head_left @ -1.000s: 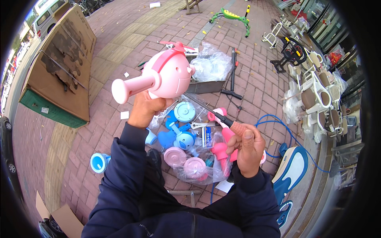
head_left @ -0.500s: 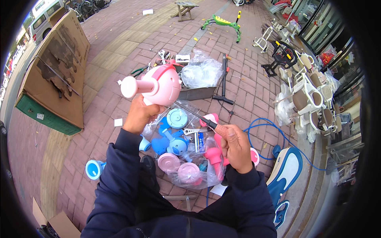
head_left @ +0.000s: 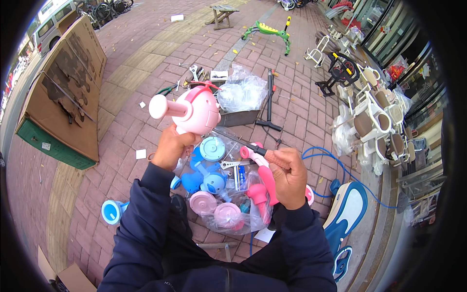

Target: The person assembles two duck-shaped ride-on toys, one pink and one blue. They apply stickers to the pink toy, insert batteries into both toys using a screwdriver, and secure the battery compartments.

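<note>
My left hand (head_left: 171, 147) grips a pale pink, rounded plastic toy part (head_left: 198, 113) with a thick stem and a red band, held up in front of me. My right hand (head_left: 288, 177) is wrapped around a screwdriver (head_left: 260, 150) with a reddish handle. Its shaft slants up and left toward the underside of the pink part; whether the tip touches it, I cannot tell. Below my hands, on clear plastic wrap, lie blue toy parts (head_left: 214, 181), pink discs (head_left: 226, 214), a light blue disc (head_left: 212, 148) and a bright pink part (head_left: 258, 194).
A grey box (head_left: 238, 118) topped with clear plastic bags stands ahead, beside a black T-shaped bar (head_left: 269, 100), pliers (head_left: 167, 90) and a wrench (head_left: 194, 72). A large carton (head_left: 61, 87) is at left, stacked white seats (head_left: 372, 121) at right. A blue hose (head_left: 343, 163) curls nearby.
The pink part has turned slightly, and more of its red band's end shows. The screwdriver stays in my right hand, its tip near the part. The whole view has shifted a little.
</note>
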The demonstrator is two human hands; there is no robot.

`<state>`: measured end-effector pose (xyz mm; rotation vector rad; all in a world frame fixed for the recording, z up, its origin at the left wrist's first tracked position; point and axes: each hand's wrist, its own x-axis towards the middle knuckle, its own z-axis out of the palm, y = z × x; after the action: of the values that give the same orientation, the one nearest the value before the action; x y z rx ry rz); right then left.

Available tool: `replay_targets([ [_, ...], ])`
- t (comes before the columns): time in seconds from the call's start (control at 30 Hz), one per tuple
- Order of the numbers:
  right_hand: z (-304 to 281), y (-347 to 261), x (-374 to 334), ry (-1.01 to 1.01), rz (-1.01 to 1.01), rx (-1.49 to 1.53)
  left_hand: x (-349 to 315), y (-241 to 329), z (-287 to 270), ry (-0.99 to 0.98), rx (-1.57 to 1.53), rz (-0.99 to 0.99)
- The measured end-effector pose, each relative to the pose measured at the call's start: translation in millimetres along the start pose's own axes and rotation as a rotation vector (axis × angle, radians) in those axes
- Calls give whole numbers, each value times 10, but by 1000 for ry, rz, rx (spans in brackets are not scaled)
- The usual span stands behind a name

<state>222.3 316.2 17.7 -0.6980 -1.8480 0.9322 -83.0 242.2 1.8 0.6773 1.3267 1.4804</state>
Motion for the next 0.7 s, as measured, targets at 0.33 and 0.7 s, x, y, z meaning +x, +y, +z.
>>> replay_targets([
  [0.33, -47, 67, 17, 29, 120, 131, 22, -50, 17, -28, 0, 6],
  [0.7, -94, 12, 91, 40, 73, 155, 26, -21, 31, -46, -18, -11],
])
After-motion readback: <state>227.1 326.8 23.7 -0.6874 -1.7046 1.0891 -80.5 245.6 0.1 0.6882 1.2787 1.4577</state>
